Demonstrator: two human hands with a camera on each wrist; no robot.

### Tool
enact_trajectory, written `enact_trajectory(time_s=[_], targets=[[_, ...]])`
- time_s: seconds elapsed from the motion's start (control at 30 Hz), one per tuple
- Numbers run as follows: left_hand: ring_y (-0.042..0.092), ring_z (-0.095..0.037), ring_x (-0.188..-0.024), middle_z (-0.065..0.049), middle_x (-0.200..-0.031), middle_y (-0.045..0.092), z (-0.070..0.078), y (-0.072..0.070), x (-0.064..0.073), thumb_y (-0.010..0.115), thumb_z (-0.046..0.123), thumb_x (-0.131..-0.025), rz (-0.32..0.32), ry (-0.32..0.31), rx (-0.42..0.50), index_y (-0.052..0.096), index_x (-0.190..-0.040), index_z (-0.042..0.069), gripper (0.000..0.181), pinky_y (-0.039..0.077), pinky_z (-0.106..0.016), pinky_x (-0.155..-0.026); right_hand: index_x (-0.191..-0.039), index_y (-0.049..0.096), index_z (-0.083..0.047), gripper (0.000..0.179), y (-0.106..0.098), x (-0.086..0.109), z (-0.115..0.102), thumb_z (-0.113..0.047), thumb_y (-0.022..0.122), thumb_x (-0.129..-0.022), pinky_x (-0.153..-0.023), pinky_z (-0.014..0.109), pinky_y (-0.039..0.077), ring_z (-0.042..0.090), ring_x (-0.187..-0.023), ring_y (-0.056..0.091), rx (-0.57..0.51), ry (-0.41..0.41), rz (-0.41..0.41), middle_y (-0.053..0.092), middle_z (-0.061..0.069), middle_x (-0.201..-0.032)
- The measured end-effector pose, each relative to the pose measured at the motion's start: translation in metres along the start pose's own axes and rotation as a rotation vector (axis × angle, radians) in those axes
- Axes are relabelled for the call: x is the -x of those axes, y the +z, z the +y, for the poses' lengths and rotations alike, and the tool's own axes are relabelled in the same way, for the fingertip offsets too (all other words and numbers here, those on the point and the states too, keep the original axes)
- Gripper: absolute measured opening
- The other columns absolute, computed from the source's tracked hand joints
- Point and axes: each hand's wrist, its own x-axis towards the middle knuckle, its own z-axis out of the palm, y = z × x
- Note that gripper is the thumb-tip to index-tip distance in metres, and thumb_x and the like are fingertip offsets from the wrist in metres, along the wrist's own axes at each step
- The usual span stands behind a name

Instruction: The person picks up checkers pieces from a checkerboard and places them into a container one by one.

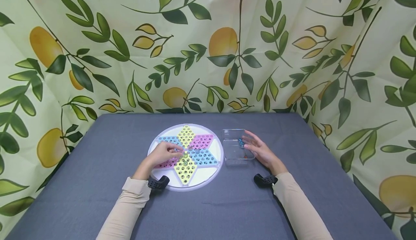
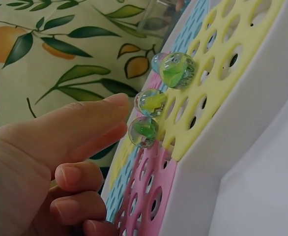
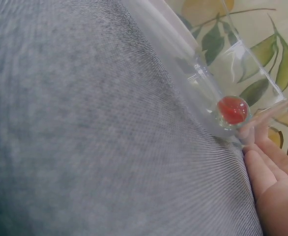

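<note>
My left hand [image 1: 165, 152] is over the left part of a round Chinese checkers board [image 1: 208, 175]. In the left wrist view its thumb and forefinger reach toward several clear glass marbles, the other fingers bent. A yellow-swirled marble [image 2: 151, 103] sits nearest the fingertips, between a green-swirled marble [image 2: 177, 70] and another green marble [image 2: 143, 132], by the tip of the yellow triangle. My right hand [image 1: 261, 151] lies at the right side of a clear plastic box [image 1: 232, 157], fingers extended against its wall. Inside are blue marbles [image 1: 241, 143] and a red marble [image 3: 233, 110].
The board has yellow, pink and blue triangles with holes on a white base, and stands on a grey cloth-covered table [image 1: 214, 214]. The box is just right of the board. Behind the table hangs a leaf-and-fruit patterned curtain [image 1: 201, 70].
</note>
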Motion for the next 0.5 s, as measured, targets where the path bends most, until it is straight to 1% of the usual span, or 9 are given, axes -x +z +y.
enact_trajectory(time_s=[0.1, 0.2, 0.5], targets=[[0.032, -0.006, -0.056, 0.007, -0.057, 0.036, -0.0012, 0.0, 0.0001, 0.075, 0.022, -0.081, -0.021, 0.012, -0.004, 0.073, -0.108, 0.005, 0.032, 0.029, -0.018, -0.052, -0.155, 0.011, -0.012, 0.072, 0.0, 0.0, -0.0002, -0.011, 0.054, -0.097, -0.123, 0.054, 0.005, 0.034, -0.152, 0.006, -0.003, -0.001, 0.0, 0.014, 0.02, -0.162], [0.032, -0.007, -0.057, 0.007, -0.057, 0.036, -0.0012, 0.0002, 0.0006, 0.076, 0.022, -0.08, -0.026, 0.018, -0.011, 0.073, -0.107, 0.005, 0.032, 0.029, -0.019, -0.053, -0.155, 0.011, -0.013, 0.072, -0.0002, 0.0, -0.0003, -0.011, 0.053, -0.097, -0.123, 0.054, 0.005, 0.035, -0.152, 0.006, 0.007, 0.001, 0.001, 0.014, 0.02, -0.162], [0.036, -0.011, -0.061, 0.005, -0.059, 0.038, 0.0014, 0.0002, 0.0026, 0.077, 0.021, -0.079, -0.028, -0.018, -0.027, 0.073, -0.107, 0.006, 0.032, 0.031, -0.021, -0.058, -0.155, 0.013, -0.017, 0.071, 0.0009, 0.0005, -0.0005, -0.012, 0.054, -0.097, -0.123, 0.055, 0.005, 0.034, -0.152, 0.007, 0.024, 0.018, 0.015, 0.015, 0.02, -0.161]])
